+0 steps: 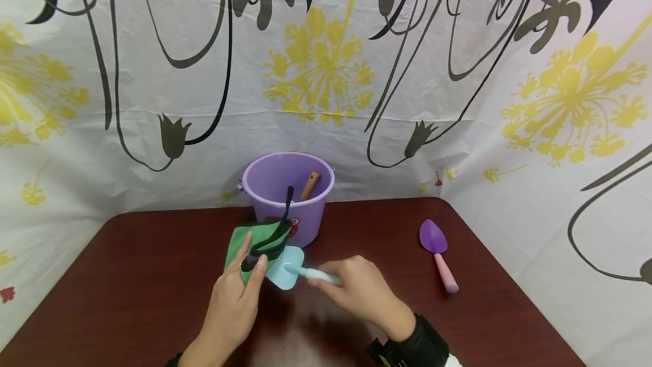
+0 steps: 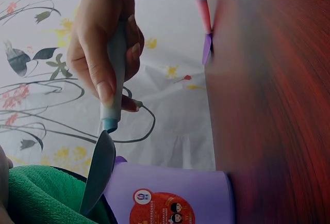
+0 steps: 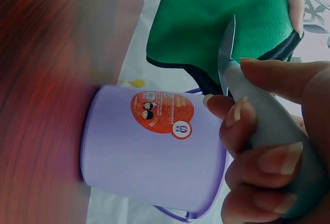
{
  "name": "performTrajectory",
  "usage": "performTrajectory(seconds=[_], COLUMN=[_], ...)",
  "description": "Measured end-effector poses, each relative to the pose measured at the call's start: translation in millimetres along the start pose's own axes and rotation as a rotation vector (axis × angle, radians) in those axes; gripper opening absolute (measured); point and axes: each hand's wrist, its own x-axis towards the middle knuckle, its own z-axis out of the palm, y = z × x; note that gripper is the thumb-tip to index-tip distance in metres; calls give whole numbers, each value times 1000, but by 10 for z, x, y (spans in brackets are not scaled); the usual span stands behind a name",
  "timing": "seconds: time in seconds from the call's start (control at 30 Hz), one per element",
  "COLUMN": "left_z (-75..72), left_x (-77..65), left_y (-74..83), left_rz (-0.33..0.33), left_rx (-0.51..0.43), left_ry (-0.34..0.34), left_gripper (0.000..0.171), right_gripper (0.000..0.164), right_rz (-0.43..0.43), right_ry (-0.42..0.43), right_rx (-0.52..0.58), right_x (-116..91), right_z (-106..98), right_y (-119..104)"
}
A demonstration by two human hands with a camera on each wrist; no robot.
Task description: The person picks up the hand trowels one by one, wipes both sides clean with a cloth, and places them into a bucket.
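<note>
My left hand (image 1: 235, 299) holds a folded green cloth (image 1: 235, 242) with black edging, thumb and fingers on its near side. The cloth is in front of the purple bucket, above the table. My right hand (image 1: 359, 287) grips the pale handle of a small light blue shovel (image 1: 288, 268). The shovel's blade lies against or just beside the cloth, and exact contact is hard to tell. In the right wrist view, fingers curl round the shovel handle (image 3: 273, 126), with the blade in front of the green cloth (image 3: 196, 22).
The purple bucket (image 1: 260, 188) stands at the table's back edge, with a brown handle (image 1: 309, 186) showing inside. A purple trowel (image 1: 434, 237) with a pink handle lies on the right of the dark brown table (image 1: 153, 276). A flower-printed sheet (image 1: 204, 89) hangs behind.
</note>
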Motion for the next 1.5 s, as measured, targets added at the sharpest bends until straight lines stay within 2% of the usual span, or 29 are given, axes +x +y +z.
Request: performTrajectory(seconds=[0.13, 0.57, 0.67, 0.77, 0.8, 1.0, 1.2, 1.27, 1.37, 1.5], left_z=[49, 149, 187, 227, 239, 297, 298, 291, 282, 263], left_x=[-24, -52, -87, -124, -137, -177, -177, -163, -138, -111], left_y=[-12, 13, 30, 53, 61, 73, 14, -8, -31, -35], left_rz=[64, 249, 275, 280, 284, 341, 475, 532, 590, 613], left_rx=[56, 161, 181, 200, 207, 272, 315, 352, 419, 475], left_ry=[39, 51, 34, 11, 2, -40, -5, -2, -17, -48], left_gripper=[52, 36, 39, 54, 54, 36, 26, 28, 39, 44], right_gripper=[25, 21, 19, 17, 17, 14, 16, 20, 21, 22], right_rz=[10, -9, -25, -38, -44, -78, -77, -80, -94, -117], right_ry=[4, 17, 26, 26, 28, 66, 85, 95, 113, 133], right_rx=[0, -44, -70, -81, -88, -137, -163, -175, -200, -222], right_x=[-2, 1, 0, -1, -1, -5, -4, 0, 5, 4], right_z=[1, 53, 79, 104, 112, 151, 155, 146, 136, 140], right_y=[4, -6, -9, -11, -12, -23, -39, -41, -35, -17])
